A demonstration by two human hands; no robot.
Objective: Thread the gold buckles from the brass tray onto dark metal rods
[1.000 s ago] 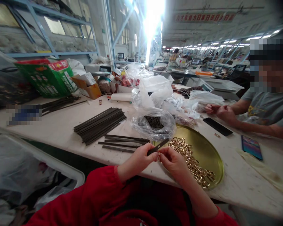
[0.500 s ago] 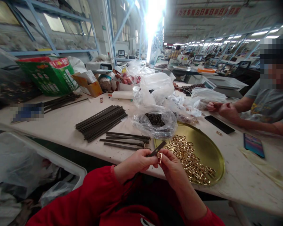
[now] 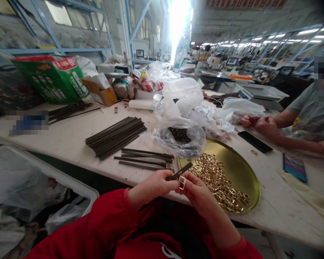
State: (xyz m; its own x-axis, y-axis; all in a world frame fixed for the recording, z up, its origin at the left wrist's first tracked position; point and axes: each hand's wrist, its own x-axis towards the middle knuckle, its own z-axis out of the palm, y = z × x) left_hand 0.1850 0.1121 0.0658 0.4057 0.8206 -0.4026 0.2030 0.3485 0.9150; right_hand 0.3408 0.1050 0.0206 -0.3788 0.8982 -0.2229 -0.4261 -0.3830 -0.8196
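My left hand (image 3: pixel 157 185) is closed around a dark strap (image 3: pixel 183 170), whose end with a slot points up and to the right. In my right hand (image 3: pixel 196 187), a small gold buckle (image 3: pixel 182 182) is pinched at the fingertips, close beside the strap. Whether buckle and strap touch I cannot tell. Just past my hands lie several dark straps with buckles (image 3: pixel 148 154) at their right ends. To the right, a round gold tray (image 3: pixel 250 172) bears a heap of loose gold buckles (image 3: pixel 218 180).
A stack of dark straps (image 3: pixel 116 136) lies left of centre. Behind the tray sits a clear bag (image 3: pixel 162 140) of small dark pieces. At right are a black phone-like slab (image 3: pixel 255 141), a lit phone (image 3: pixel 295 167) and a co-worker's hands (image 3: pixel 259 124). A white bin (image 3: pixel 89 187) stands lower left.
The buckle has turned slightly in my right fingers and shows more of its face. My view has shifted a little; both hands stay in nearly the same place.
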